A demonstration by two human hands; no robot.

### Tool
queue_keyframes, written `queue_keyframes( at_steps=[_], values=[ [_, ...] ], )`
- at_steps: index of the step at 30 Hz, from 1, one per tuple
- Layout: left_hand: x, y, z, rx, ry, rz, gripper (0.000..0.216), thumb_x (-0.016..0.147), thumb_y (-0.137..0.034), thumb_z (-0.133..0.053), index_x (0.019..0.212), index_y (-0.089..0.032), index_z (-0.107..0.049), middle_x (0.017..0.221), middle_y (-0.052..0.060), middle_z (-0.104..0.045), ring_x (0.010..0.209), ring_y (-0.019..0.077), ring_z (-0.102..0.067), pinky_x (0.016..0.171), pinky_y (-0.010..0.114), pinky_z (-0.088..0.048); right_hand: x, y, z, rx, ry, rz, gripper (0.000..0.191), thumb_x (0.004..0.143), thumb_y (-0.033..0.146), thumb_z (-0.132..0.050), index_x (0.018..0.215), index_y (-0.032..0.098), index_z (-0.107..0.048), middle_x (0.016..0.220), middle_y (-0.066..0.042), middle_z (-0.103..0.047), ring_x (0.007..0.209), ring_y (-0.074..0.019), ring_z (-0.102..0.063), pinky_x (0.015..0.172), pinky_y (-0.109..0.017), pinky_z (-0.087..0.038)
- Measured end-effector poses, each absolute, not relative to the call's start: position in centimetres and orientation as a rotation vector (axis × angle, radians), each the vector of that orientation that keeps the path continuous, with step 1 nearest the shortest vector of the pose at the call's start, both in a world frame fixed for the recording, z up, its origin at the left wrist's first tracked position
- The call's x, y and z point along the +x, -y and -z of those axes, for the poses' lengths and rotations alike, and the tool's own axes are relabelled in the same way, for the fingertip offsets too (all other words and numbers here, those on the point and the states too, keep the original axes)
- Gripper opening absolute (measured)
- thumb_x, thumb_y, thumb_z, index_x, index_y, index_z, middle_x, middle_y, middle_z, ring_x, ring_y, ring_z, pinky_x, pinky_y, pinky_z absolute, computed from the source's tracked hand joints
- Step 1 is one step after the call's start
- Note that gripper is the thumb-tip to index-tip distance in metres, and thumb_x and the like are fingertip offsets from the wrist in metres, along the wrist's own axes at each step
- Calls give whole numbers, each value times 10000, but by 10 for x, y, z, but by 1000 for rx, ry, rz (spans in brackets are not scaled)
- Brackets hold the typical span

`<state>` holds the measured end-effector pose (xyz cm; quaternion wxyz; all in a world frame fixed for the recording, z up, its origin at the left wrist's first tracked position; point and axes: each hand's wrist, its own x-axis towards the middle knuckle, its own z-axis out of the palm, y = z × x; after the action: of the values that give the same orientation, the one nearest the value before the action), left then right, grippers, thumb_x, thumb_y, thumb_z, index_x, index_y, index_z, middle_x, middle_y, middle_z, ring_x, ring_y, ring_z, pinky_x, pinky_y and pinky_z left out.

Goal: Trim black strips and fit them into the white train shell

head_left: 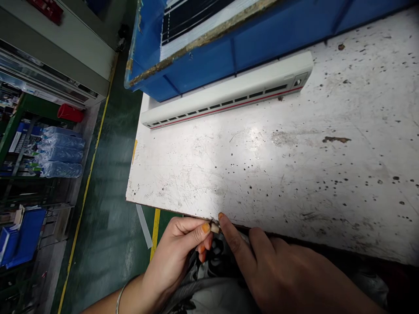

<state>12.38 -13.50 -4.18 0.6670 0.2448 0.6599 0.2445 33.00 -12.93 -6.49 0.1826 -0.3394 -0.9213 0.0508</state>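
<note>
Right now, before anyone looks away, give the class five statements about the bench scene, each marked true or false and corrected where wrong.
1. The left hand pinches a small pale piece. True.
2. The white bar lies inside the bin. False: it lies on the table, alongside the bin.
3. The bar's long stripe is blue. False: it is red.
4. The right hand has its index finger extended. True.
5. The bin is blue. True.

The table (294, 174) is white and worn, with lots of scratches, little dark spots and a long brown mark (337, 139). A big blue bin (203, 72) stands on it. Just beside the bin lies a long white train shell (225, 93) with dark windows and a red stripe.
</note>
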Motion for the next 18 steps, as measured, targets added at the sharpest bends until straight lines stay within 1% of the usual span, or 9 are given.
queue_keyframes(
  at_steps=[5, 9, 14, 18],
  values=[
    [125, 135, 41, 556, -1492, -561, 391, 839, -389, -687, 550, -132, -631, 505, 0, -496, 500, 101, -437, 536, 243, -309, 332, 127, 65, -944, 2612, -271, 601, 842, 31, -285, 1417, 30, -459, 657, -16, -509, 372, -149, -457, 285, -269, -366],
    [126, 135, 41, 546, -1488, -571, 385, 837, -378, -690, 547, -132, -628, 510, -3, -490, 507, 100, -436, 535, 241, -305, 332, 125, 65, -946, 2612, -219, 593, 840, 21, -277, 1396, 17, -482, 640, -21, -510, 366, -148, -449, 286, -261, -360],
    [125, 135, 41, 548, -1479, -577, 378, 832, -370, -694, 546, -132, -628, 507, -4, -490, 506, 101, -434, 536, 243, -304, 332, 127, 63, -943, 2614, -183, 611, 803, -1, -286, 1373, 4, -507, 615, -16, -489, 357, -146, -431, 288, -253, -349],
    [125, 135, 41, 545, -1492, -576, 380, 837, -369, -689, 545, -132, -632, 502, -1, -491, 503, 101, -429, 533, 245, -301, 331, 130, 62, -952, 2615, -135, 608, 787, -2, -297, 1350, -17, -527, 610, -32, -495, 367, -153, -436, 290, -251, -342]
  ],
)
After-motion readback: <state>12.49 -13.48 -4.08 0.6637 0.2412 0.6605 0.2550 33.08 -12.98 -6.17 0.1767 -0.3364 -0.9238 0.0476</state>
